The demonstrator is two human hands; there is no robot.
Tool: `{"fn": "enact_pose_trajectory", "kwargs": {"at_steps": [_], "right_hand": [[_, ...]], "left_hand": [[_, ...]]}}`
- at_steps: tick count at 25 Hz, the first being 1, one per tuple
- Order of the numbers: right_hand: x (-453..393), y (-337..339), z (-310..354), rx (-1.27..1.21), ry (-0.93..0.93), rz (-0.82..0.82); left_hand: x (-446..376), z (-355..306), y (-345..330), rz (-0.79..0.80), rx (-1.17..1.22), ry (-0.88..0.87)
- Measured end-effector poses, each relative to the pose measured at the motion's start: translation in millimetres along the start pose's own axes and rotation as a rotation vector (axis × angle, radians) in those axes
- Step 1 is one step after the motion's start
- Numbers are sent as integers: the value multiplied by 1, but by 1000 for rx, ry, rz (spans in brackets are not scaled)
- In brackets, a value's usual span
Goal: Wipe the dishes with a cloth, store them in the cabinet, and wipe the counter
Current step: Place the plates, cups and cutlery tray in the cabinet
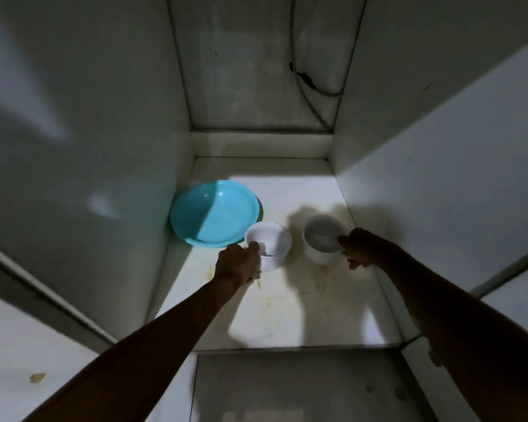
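Note:
Both my arms reach into an open white cabinet, over its stained shelf [281, 312]. My left hand [237, 264] grips the near rim of a white cup [270, 243] that stands upright on the shelf. A second white cup [320, 240] sits to its right, and my right hand [361, 248] pinches that cup's right rim. Turquoise plates [214, 213], stacked, lie against the left wall just behind the left cup. No cloth is in view.
The cabinet's left wall [104, 178] and right wall [424, 178] close in on both sides. A black cable [305, 79] hangs on the back panel. The shelf behind and in front of the cups is bare but yellow-stained.

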State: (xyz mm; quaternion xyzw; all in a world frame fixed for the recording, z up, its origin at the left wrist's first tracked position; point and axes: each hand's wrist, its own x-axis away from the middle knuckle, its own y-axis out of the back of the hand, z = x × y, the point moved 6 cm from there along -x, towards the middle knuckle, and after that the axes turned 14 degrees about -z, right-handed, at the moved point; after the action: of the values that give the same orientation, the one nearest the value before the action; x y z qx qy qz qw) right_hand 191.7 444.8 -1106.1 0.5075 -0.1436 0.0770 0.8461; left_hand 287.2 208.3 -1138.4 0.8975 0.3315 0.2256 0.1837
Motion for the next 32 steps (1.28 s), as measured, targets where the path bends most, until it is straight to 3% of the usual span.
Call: {"fn": "enact_pose_trajectory", "kwargs": {"at_steps": [5, 16, 23, 32], "right_hand": [[-52, 5, 0, -71, -119, -44], [-96, 2, 7, -207, -156, 0], [-98, -5, -6, -327, -143, -28], [-79, 13, 4, 76, 100, -362]], "left_hand": [[-32, -25, -41, -35, 12, -40], [-64, -48, -72, -152, -272, -184], [-80, -25, -90, -71, -15, -38], [-45, -25, -71, 16, 81, 66]]}}
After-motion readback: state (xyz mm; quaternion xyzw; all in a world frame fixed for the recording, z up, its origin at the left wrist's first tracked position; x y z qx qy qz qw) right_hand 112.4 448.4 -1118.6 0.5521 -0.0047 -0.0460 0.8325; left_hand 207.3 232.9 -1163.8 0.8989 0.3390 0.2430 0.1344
